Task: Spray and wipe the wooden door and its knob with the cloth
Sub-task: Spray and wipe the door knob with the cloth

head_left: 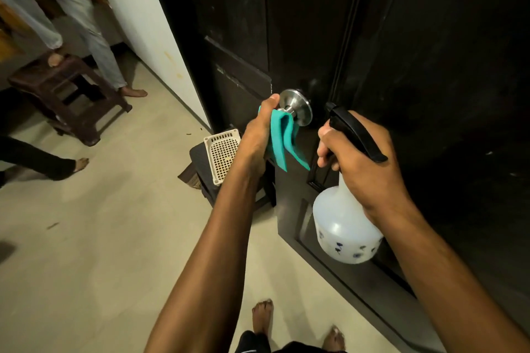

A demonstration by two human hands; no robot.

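One camera only, sitting on person's head. Looking forward and down, wide view bending edges. Both arms reaching out from bottom of picture, left hand [259, 135] and right hand [362, 163] sitting near middle, close to camera. Dark door [415, 51] filling right side, very near, leaning in view. Floor [100, 223] showing at left and below. Person's own feet [262, 317] peeking at bottom edge. Stool [63, 94] sitting farther off, upper left.

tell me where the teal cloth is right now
In the head view the teal cloth sits just left of centre, gripped in the left hand and pressed against the neck of the silver door knob, left of the spray bottle.
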